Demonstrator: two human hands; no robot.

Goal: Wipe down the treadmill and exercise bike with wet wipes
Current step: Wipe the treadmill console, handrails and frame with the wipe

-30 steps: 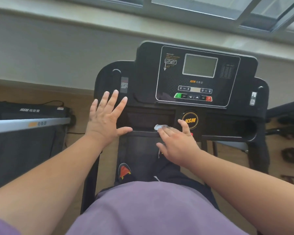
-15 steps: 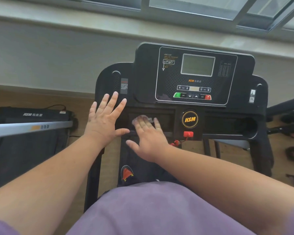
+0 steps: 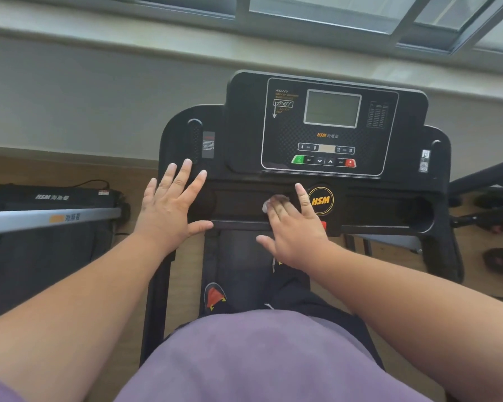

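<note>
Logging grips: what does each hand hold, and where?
Right hand presses a wet wipe flat under its fingers; left hand holds nothing.

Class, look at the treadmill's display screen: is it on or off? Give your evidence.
Apparently off. The display screen on the treadmill is a blank, uniform grey, showing no digits or lit segments.

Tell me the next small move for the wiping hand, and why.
Probably sweep the right hand and its wet wipe rightwards along the tray, past the HSM badge; the far recess looks unreached. Left hand braces the console.
</note>
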